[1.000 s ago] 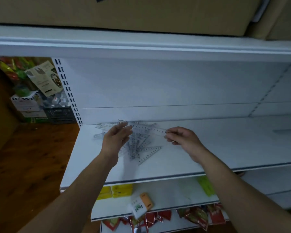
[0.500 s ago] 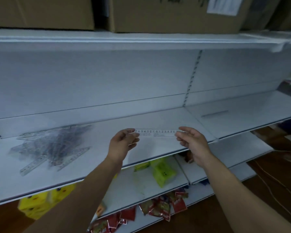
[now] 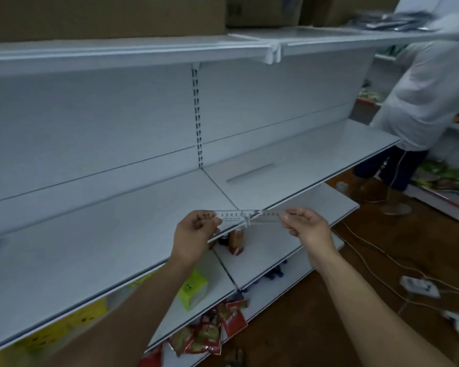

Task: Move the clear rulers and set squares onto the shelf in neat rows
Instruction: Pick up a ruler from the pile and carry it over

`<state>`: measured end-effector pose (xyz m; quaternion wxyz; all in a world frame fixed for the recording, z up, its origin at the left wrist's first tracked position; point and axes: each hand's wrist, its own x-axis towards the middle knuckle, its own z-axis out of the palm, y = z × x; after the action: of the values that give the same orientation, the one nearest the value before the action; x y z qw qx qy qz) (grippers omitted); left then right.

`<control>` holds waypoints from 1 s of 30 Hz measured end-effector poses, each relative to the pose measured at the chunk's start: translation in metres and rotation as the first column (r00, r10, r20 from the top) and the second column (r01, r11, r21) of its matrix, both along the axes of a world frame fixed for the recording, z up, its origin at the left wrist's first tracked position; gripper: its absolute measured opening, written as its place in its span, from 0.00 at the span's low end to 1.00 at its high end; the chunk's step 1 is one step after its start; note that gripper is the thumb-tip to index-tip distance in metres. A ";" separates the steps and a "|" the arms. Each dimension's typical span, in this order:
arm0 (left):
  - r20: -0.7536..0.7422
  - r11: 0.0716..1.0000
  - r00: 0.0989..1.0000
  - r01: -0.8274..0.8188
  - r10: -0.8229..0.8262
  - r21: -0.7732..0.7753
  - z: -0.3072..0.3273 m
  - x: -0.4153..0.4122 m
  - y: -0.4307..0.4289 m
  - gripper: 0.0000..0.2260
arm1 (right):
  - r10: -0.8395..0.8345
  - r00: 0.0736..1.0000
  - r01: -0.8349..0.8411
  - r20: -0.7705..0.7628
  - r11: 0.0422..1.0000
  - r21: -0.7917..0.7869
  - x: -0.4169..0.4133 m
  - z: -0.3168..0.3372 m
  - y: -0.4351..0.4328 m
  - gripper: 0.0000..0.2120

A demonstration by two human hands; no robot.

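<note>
I hold one clear ruler (image 3: 245, 217) level between both hands, just above the front edge of the white shelf (image 3: 104, 234), near the seam between two shelf boards. My left hand (image 3: 196, 231) pinches its left end and my right hand (image 3: 306, 226) pinches its right end. The ruler's printed numbers face me. A second clear ruler (image 3: 249, 172) lies flat on the right shelf board (image 3: 316, 154), farther back. The pile of rulers and set squares is out of view to the left.
Cardboard boxes (image 3: 104, 14) stand on the top shelf. Lower shelves hold yellow-green packs (image 3: 194, 290), a bottle (image 3: 236, 241) and red snack bags (image 3: 217, 329). A person in a white top (image 3: 429, 88) bends at the right. Cables and a power strip (image 3: 419, 286) lie on the wooden floor.
The view has swung right along the shelf; the ruler pile slid out of view at left. Both hands kept hold of the ruler and carried it rightward to the shelf seam.
</note>
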<state>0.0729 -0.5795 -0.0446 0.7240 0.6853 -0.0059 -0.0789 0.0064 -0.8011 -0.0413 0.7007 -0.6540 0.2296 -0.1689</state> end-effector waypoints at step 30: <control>0.044 0.981 0.992 -0.124 0.119 0.147 -0.036 0.103 -0.141 0.15 | 0.477 0.867 -0.492 -0.143 0.865 -0.100 0.200 -0.017 -0.201 0.11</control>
<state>0.1763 -0.7203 -0.0807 0.6739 0.7379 0.0291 -0.0226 0.2068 -1.0018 -0.0587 0.6612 -0.7445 0.0855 0.0353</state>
